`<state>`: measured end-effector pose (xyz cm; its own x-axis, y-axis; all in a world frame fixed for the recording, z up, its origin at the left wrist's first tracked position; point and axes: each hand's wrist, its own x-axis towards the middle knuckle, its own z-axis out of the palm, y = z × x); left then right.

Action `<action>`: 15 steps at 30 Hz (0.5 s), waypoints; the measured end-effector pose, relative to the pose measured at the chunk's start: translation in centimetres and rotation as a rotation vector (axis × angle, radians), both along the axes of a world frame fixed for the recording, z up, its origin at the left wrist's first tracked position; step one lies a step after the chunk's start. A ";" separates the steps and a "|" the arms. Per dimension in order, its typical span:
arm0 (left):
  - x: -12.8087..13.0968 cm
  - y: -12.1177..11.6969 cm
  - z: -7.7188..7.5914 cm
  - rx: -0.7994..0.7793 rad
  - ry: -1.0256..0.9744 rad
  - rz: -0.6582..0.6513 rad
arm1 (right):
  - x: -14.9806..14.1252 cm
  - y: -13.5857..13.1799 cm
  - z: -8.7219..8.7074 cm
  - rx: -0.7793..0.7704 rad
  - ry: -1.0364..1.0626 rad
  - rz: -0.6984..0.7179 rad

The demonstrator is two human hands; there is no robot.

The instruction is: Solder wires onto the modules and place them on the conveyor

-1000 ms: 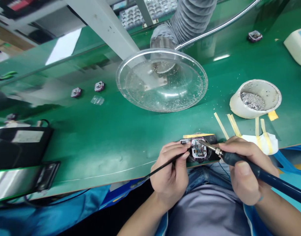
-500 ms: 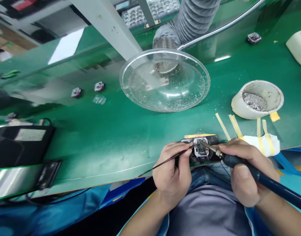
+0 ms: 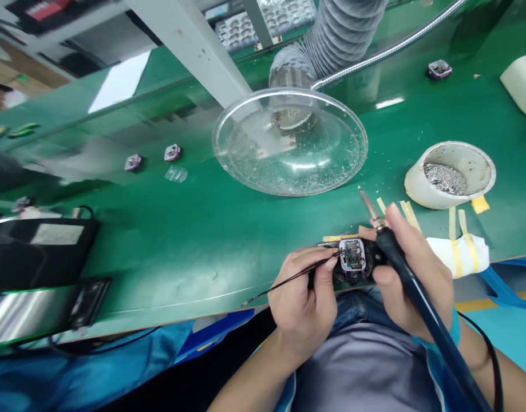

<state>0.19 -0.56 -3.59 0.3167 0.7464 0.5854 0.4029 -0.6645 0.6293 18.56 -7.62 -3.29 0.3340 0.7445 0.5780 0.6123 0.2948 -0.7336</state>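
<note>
A small square device with an exposed circuit board [image 3: 352, 255] sits in a black holder [image 3: 371, 258] near the table's front edge. My left hand [image 3: 303, 292] is closed, pinching a dark thin wire [image 3: 288, 280] between thumb and fingertips at the board's left side. The wire's free end trails out to the lower left. My right hand [image 3: 417, 280] is wrapped round a soldering iron [image 3: 411, 280] with a dark blue handle. The iron's tip is off the board, pointing up and away over the table, while the thumb and fingers are close to the holder's right end.
A clear fume hood [image 3: 291, 143] on a grey hose [image 3: 331, 40] stands behind the board. To the right are a white cup of metal shavings [image 3: 449, 174] and a taped white pad [image 3: 458, 256]. More small devices [image 3: 172, 152] lie further back; a black machine [image 3: 39, 246] stands left.
My right hand has lifted the soldering iron's tip off the board and swung it upward, and the hand has moved left towards the holder. My left hand stays nearly in place with the wire.
</note>
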 end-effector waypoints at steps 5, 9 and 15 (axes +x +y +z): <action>0.4 0.2 0.2 0.031 -0.018 -0.019 | -0.1 0.2 0.4 -0.034 -0.022 0.040; 0.7 0.3 0.7 0.035 -0.002 -0.006 | -0.1 -0.2 0.3 -0.040 0.016 0.040; 0.7 0.3 1.0 0.040 0.056 -0.002 | 0.0 -0.2 0.3 -0.047 0.026 0.041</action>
